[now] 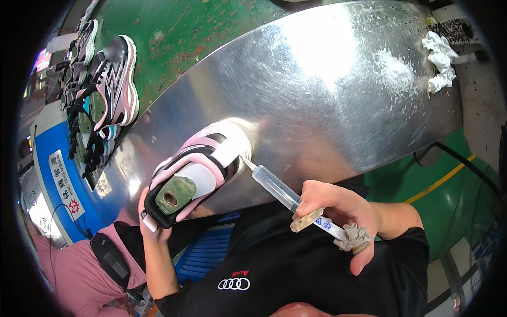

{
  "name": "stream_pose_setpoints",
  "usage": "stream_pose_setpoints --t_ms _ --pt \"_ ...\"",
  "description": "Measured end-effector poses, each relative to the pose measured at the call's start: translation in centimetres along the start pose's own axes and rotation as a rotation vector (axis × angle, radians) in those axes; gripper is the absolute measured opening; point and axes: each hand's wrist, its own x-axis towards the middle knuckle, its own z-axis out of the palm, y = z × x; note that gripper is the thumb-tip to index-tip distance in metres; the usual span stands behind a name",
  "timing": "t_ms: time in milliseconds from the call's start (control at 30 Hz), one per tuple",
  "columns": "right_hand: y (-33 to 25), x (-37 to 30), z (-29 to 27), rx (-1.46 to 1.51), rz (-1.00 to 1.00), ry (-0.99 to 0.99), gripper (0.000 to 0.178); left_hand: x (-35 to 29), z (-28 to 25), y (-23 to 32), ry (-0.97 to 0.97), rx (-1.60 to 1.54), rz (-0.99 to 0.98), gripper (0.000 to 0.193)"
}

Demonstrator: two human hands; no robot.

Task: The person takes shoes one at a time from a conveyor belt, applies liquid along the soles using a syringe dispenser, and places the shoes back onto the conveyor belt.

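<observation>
we hold a pink-and-white sneaker [203, 158] by the heel with our left fingers [143, 202]. to the sneaker's right, our right fingers [322, 193] grasp a syringe [274, 187], tip at the sneaker's side.

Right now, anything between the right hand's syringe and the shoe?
Nothing visible. The syringe, in the right hand, has its tip right at the side of the shoe; actual contact is unclear. The left hand is at the heel end, out of that path.
</observation>
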Motion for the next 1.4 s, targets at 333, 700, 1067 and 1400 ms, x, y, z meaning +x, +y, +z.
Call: stream_pose_setpoints --t_ms 333,700,1067,1400 --pt "-0.4 0.0 1.4 -0.148 0.027 -0.004 0.1 -5.0 5.0 -6.0 -0.051 -0.178 -0.028 0.063" --pt "-3.6 1.3 3.8 -0.032 0.139 0.024 0.101 -4.0 11.7 -8.0 -0.192 -0.37 -0.137 0.078" --pt "-9.8 0.8 7.2 -0.194 0.333 0.134 0.094 -0.5 13.2 -8.0 -0.604 -0.559 -0.431 0.071" --pt "-15.1 -1.3 10.3 -0.536 0.337 0.173 0.088 3.9 18.8 -9.4 -0.866 -0.668 -0.485 0.05"
